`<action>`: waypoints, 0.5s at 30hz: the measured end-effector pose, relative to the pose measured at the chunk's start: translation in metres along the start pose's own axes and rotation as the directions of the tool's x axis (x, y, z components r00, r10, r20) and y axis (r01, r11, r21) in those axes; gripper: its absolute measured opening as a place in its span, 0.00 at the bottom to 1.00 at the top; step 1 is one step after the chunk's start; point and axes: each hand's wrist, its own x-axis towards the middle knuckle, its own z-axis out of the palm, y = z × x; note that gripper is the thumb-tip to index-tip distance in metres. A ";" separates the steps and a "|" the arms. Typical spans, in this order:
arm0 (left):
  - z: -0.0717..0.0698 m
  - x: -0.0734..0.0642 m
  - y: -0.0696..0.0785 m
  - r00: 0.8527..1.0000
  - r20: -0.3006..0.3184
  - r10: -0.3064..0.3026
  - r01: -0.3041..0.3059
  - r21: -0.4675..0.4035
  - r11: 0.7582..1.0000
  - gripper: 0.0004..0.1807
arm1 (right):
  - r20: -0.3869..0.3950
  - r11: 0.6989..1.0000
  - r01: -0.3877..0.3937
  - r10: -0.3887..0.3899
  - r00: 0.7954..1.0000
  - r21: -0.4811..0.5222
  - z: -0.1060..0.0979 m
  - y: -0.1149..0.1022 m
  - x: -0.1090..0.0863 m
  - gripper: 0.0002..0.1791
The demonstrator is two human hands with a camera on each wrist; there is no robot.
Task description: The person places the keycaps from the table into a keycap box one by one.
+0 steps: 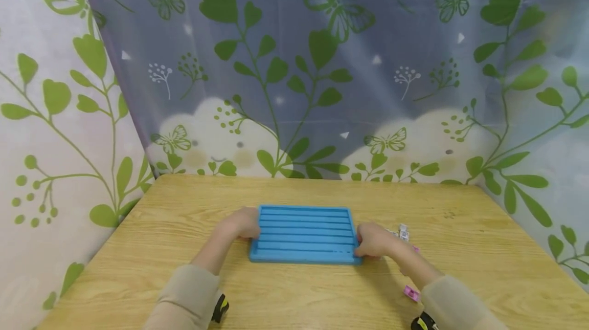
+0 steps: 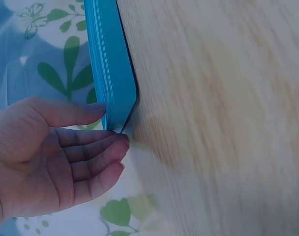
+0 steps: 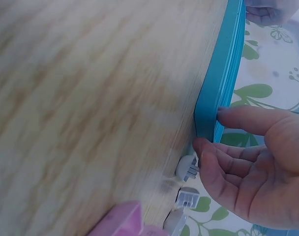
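A blue rectangular tray with raised ridges running across it lies on the wooden table. At its left side, my left hand holds the rim; the left wrist view shows the thumb on top and the fingers of that hand under the edge. On the opposite side, my right hand pinches the tray's edge near the front corner. In the right wrist view the thumb and fingers of the right hand lie on either side of the tray's rim.
Small white plastic pieces lie just right of my right hand. A pink piece sits nearer the front, under the right forearm's side. Patterned cloth hangs behind the wooden table.
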 end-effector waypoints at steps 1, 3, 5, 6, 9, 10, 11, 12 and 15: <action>0.000 -0.001 0.001 1.000 0.003 0.003 -0.003 -0.001 1.000 0.09 | 0.000 1.000 0.004 -0.004 1.000 0.004 0.000 0.001 -0.001 0.12; 0.000 -0.001 0.003 1.000 0.009 0.007 -0.007 -0.008 1.000 0.09 | -0.002 1.000 0.020 -0.020 1.000 0.006 -0.001 0.003 -0.004 0.12; 0.001 -0.002 0.004 1.000 0.012 0.018 -0.018 -0.009 1.000 0.09 | -0.006 0.999 0.034 -0.034 0.999 0.002 -0.002 0.004 -0.007 0.12; 0.002 -0.001 0.004 1.000 0.011 0.027 -0.027 -0.010 1.000 0.09 | -0.008 0.999 0.040 -0.040 0.999 -0.005 -0.002 0.005 -0.008 0.13; 0.005 0.000 0.003 0.998 0.011 0.059 -0.059 -0.007 0.998 0.07 | -0.012 0.998 0.046 -0.046 0.999 -0.033 -0.002 0.008 -0.012 0.13; 0.006 0.001 0.003 0.998 0.010 0.066 -0.066 -0.005 0.998 0.07 | -0.011 0.998 0.042 -0.043 0.999 -0.039 -0.002 0.008 -0.013 0.14; 0.007 0.001 0.003 0.997 0.007 0.077 -0.077 0.002 0.997 0.07 | -0.011 0.998 0.038 -0.038 0.999 -0.043 -0.002 0.009 -0.014 0.14; 0.007 0.001 0.003 0.997 0.004 0.083 -0.083 0.009 0.997 0.07 | -0.011 0.998 0.034 -0.035 0.999 -0.049 -0.002 0.010 -0.014 0.14; 0.008 0.002 0.004 0.996 -0.025 0.089 -0.088 0.046 0.995 0.08 | -0.012 0.998 0.034 -0.035 0.999 -0.052 -0.002 0.011 -0.015 0.14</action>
